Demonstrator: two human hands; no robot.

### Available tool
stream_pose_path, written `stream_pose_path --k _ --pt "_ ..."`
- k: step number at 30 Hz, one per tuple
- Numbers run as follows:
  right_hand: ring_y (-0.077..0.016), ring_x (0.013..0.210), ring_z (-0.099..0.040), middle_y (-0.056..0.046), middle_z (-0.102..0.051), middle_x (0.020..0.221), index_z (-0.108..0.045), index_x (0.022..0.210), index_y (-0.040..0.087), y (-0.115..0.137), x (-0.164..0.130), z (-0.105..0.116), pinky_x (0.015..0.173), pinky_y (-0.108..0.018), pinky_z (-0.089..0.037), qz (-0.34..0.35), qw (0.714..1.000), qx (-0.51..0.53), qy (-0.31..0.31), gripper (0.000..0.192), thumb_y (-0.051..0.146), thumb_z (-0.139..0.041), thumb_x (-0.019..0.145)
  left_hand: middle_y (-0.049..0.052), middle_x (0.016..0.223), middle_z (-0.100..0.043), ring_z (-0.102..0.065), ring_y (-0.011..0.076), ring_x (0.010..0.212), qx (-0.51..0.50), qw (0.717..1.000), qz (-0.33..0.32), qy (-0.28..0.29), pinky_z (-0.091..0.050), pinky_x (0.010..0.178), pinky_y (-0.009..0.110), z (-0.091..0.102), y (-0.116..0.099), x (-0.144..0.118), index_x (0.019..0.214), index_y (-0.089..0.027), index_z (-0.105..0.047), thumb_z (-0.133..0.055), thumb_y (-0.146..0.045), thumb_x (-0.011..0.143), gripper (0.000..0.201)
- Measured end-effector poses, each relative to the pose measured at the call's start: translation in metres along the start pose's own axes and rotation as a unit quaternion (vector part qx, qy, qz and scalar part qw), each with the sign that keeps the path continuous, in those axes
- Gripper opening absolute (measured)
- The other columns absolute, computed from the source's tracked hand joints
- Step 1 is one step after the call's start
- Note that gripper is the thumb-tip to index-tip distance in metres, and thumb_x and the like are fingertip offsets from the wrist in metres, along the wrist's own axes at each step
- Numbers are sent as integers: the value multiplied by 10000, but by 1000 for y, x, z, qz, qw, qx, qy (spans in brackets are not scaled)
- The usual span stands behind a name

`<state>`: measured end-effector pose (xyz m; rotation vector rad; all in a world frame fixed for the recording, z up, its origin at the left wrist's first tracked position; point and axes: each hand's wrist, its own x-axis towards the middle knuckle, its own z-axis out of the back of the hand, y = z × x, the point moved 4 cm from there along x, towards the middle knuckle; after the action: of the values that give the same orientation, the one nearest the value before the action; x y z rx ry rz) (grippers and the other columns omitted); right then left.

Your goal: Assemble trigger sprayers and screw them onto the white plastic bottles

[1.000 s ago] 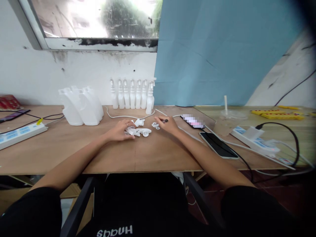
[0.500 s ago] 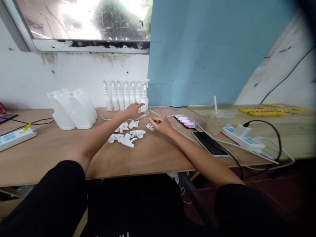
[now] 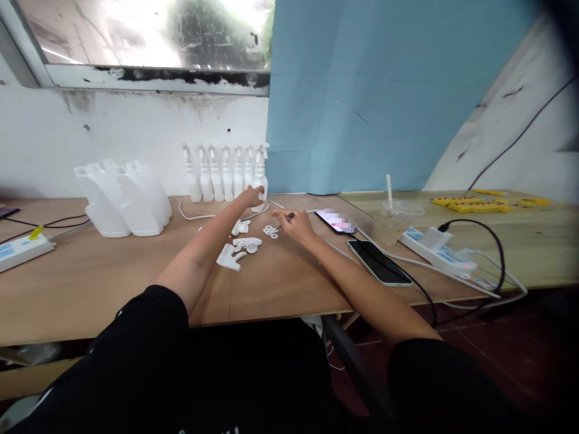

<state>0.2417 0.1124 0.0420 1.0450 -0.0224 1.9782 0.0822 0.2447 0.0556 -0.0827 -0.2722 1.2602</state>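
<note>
My left hand (image 3: 252, 196) is at the right end of a row of white spray bottles, with its fingers curled against the body of the last spray bottle (image 3: 259, 175). My right hand (image 3: 297, 226) is closed low over the table, with the end of a small dark object (image 3: 290, 216) showing between the fingers; its kind is unclear. Beside its fingertips lies a small pile of white rings (image 3: 270, 230). Loose white trigger spray heads (image 3: 231, 258) lie to the left of the rings, partly hidden behind my left forearm.
White bottles without heads (image 3: 122, 202) stand in a cluster at left. Two phones, a black-screened one (image 3: 380, 262) and a lit one (image 3: 335, 222), lie at right near cables, a cup with a straw (image 3: 389, 226) and a power strip (image 3: 436, 253). Another power strip (image 3: 25, 252) is at far left.
My left hand has moved slightly forward and right, its fingers now curled at the last spray bottle. My right hand stays by the rings. The view has shifted slightly.
</note>
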Motion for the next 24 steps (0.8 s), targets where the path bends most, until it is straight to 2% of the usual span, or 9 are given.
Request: stream_pose_path --k 4,7,10,13,15,17,19,21,24 --pt "-187 551 -577 -33 -524 448 -722 682 169 -9 5 8 561 -282 -359 -62 996 44 -55 599 610 -396 922 134 1235 -444 -630 256 945 9 998 -20 -63 -472 888 394 12 9 -19 1295 -242 -458 -509 -335 900 410" --pt "-172 564 -583 -25 -555 493 -670 630 180 -15 7 10 571 -279 -430 -134 975 158 -80 540 647 -518 856 126 1159 -477 -578 278 1011 41 991 -65 -113 -464 873 397 30 9 -44 1249 -238 -486 -458 -249 910 340" --pt "-153 627 -594 -24 -645 694 -663 772 200 -23 9 3 530 -257 -489 -209 918 331 -63 443 641 -680 733 134 1131 -507 -510 300 1074 113 970 -150 -154 -469 819 392 45 0 -84 1173 -226 -539 -415 -211 922 280" --pt "-138 690 -593 -15 -648 820 -629 840 217 -30 11 -5 545 -249 -526 -273 835 475 -54 471 594 -798 614 145 1256 -470 -476 291 1079 188 942 -215 -177 -466 776 383 50 -10 -132 1155 -230 -554 -340 -175 945 305" --pt "-135 712 -591 1 -636 825 -603 828 227 -32 13 -8 555 -238 -520 -292 775 558 -48 476 556 -835 574 141 1325 -443 -465 291 1090 224 926 -239 -187 -462 787 392 49 -14 -163 1167 -239 -552 -344 -151 935 323" --pt "-133 734 -593 21 -628 818 -580 817 238 -29 16 -9 556 -224 -500 -281 726 626 -39 452 488 -858 562 139 1369 -422 -456 299 1115 237 915 -250 -209 -453 832 420 48 -12 -186 1183 -248 -545 -379 -150 919 326" --pt "-133 751 -596 33 -622 802 -563 806 244 -22 17 -10 551 -219 -483 -260 702 662 -28 401 418 -852 589 141 1388 -417 -453 303 1137 230 910 -256 -231 -439 881 446 48 -6 -201 1194 -254 -538 -406 -158 906 331" --pt "-133 741 -594 31 -612 782 -554 796 243 -13 17 -10 551 -225 -485 -252 694 674 -22 339 379 -823 642 139 1403 -421 -457 304 1155 212 910 -262 -241 -426 910 463 47 2 -207 1191 -260 -538 -418 -169 897 330" --pt "-120 674 -574 24 -576 729 -554 784 237 -3 13 -13 579 -234 -521 -276 681 677 -42 286 369 -793 697 107 1462 -404 -437 317 1230 174 920 -259 -238 -388 962 507 44 15 -208 1163 -287 -547 -444 -210 886 305"
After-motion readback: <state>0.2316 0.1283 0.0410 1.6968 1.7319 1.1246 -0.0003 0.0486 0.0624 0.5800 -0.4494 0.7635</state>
